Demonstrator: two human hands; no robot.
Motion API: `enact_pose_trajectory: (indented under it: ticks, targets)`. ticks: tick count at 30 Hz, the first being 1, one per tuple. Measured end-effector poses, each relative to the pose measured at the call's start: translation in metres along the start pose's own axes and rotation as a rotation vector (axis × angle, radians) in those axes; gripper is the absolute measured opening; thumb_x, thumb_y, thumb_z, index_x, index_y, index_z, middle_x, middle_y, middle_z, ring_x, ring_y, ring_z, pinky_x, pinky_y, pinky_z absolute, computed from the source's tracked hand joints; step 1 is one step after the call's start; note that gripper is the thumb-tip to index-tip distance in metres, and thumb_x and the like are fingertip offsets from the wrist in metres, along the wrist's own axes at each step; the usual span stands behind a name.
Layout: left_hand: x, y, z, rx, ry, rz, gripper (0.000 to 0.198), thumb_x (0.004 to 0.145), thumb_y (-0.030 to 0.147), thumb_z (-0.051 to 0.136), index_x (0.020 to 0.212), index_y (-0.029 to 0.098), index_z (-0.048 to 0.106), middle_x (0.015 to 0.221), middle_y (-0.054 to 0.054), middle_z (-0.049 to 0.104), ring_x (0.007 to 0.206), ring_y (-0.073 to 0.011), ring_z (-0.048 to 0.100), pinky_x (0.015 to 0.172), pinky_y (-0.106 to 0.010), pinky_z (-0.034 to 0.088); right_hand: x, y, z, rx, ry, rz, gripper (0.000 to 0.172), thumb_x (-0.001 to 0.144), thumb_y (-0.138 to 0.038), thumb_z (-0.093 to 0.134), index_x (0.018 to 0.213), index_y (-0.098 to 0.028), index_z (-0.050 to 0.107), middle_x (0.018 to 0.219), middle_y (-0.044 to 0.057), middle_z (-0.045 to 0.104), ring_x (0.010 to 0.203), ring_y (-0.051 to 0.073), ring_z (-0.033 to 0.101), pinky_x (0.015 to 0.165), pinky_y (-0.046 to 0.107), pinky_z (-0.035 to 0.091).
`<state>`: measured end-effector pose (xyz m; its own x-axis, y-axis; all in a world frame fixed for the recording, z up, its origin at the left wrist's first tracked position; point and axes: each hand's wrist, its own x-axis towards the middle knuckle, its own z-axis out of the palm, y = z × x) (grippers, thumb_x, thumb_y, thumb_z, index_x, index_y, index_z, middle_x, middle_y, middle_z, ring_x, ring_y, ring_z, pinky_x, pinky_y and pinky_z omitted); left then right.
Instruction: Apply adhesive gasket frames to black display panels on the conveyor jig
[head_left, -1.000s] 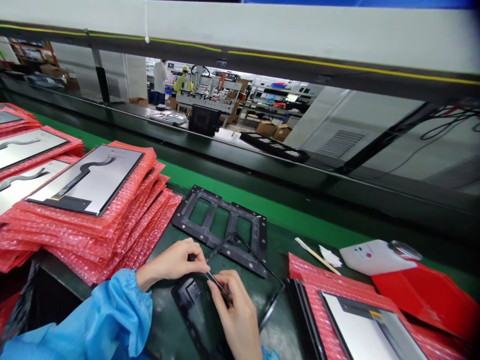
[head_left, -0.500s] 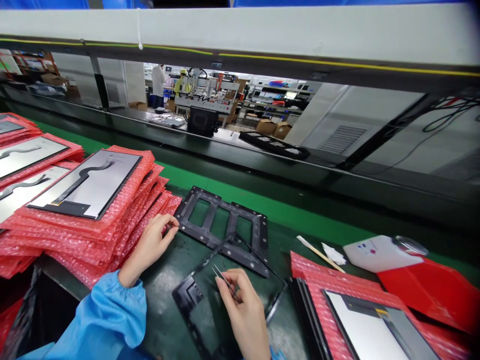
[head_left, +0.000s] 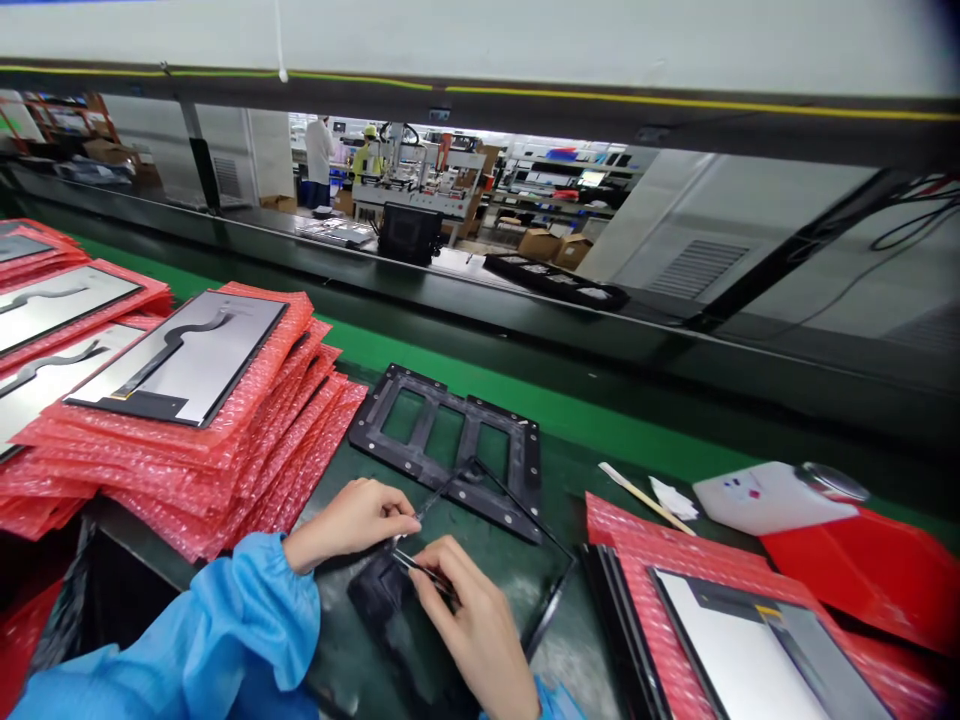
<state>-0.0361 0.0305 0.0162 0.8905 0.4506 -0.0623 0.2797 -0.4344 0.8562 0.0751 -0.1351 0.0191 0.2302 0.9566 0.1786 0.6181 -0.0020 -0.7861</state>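
red stacks (head_left: pixel 187 450) left, panels (head_left: pixel 712 620) right; between, bare mat (head_left: pixel 570 480).

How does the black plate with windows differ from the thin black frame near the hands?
The plate has broad bars around three windows; the thin frame is one narrow rim around a single opening. The plate lies untouched; the left hand is at the frame's edge. Both are black and lie on the table.

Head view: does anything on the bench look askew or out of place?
The pile of red bubble-wrap sleeves is fanned out, not squared. The thin black rectangular frame lies crooked, its far corner overlapping the black slotted fixture plate. Nothing spilled.
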Motion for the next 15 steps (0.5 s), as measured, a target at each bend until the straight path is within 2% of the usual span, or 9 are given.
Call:
enact_pose_trajectory:
  ticks: [4,7,15]
  targets:
    - [0.001,-0.005,0.001,-0.194,-0.084,-0.023,0.037,0.084,0.049,0.058,0.085,0.014,0.066,0.067,0.001,0.063,0.060,-0.0114,0.056,0.054,-0.019,0.038,-0.002,-0.006,-0.002,0.010,0.027,0.009,0.012,0.096,-0.029,0.049,0.087,-0.022,0.054,0.086,-0.001,0.055,0.077,0.013,0.056,0.069,0.023,0.039]
    - [0.001,-0.009,0.004,-0.292,-0.114,-0.042,0.041,0.082,0.054,0.059,0.085,0.013,0.063,0.062,0.002,0.059,0.054,-0.0095,0.052,0.050,-0.019,0.038,-0.005,-0.007,0.004,0.016,0.069,0.019,0.012,0.096,-0.029,0.049,0.087,-0.022,0.055,0.086,0.000,0.056,0.078,0.014,0.057,0.069,0.023,0.041]
    - [-0.001,-0.006,0.004,-0.412,-0.144,-0.087,0.042,0.079,0.056,0.061,0.084,0.014,0.060,0.055,0.004,0.054,0.040,-0.0064,0.045,0.038,-0.016,0.029,-0.008,-0.005,0.017,0.002,0.112,0.009,0.013,0.096,-0.030,0.048,0.088,-0.022,0.055,0.087,0.003,0.057,0.080,0.016,0.059,0.068,0.025,0.043]
